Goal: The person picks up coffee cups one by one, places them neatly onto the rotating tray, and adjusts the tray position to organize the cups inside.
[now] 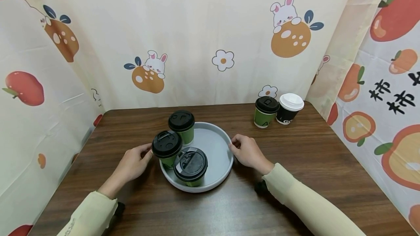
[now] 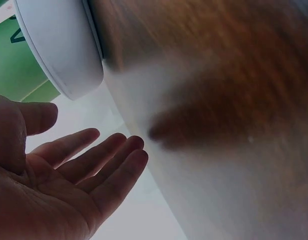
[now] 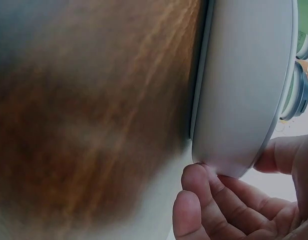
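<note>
A round grey tray (image 1: 218, 148) sits mid-table and carries three green paper cups with black lids: one at the back (image 1: 181, 126), one at the left (image 1: 167, 148), one at the front (image 1: 190, 166). My right hand (image 1: 237, 146) grips the tray's right rim. In the right wrist view its fingers (image 3: 204, 185) curl under the rim (image 3: 244, 75) and the thumb lies above. My left hand (image 1: 144, 154) is beside the tray's left edge. In the left wrist view its fingers (image 2: 103, 155) are relaxed and spread, just short of the rim (image 2: 58, 45), with a green cup (image 2: 13, 65) behind.
At the table's back right stand a green cup with a black lid (image 1: 266, 112) and a black cup with a white lid (image 1: 290, 108). The dark wooden table (image 1: 311, 163) is enclosed by printed fabric walls at the back and on both sides.
</note>
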`<state>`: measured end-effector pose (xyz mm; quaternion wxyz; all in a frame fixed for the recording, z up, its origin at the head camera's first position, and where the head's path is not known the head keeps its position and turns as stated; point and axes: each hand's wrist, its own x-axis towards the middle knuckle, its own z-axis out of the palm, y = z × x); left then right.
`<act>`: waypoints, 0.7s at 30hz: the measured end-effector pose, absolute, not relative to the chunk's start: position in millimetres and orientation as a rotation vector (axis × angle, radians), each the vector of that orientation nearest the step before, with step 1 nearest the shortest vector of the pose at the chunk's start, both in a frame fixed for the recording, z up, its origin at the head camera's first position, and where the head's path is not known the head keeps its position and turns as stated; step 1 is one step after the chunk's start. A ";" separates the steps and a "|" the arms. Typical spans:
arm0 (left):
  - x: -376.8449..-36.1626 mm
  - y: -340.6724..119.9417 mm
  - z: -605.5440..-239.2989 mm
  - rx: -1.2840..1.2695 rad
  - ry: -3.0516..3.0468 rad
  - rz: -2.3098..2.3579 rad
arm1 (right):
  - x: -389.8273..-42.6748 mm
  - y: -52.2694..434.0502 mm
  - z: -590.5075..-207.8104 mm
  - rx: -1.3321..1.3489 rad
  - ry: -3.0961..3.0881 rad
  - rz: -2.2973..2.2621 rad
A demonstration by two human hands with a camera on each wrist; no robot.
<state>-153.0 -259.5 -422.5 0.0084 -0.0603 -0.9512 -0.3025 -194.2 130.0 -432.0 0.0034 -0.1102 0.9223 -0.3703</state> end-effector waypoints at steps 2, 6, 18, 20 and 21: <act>-152.5 -259.1 -422.5 -0.192 -2.967 -0.948 | -194.1 130.4 -432.4 -0.347 2.900 -1.152; -151.6 -259.0 -422.7 -0.199 -2.956 -0.950 | -192.6 130.2 -431.7 -0.342 2.907 -1.140; -148.6 -259.2 -422.7 -0.180 -2.957 -0.937 | -189.7 130.8 -431.9 -0.340 2.911 -1.104; -147.9 -259.0 -422.6 -0.178 -2.951 -0.936 | -189.1 131.1 -431.7 -0.339 2.912 -1.102; -147.7 -258.8 -422.6 -0.178 -2.949 -0.935 | -188.9 131.4 -431.8 -0.341 2.913 -1.100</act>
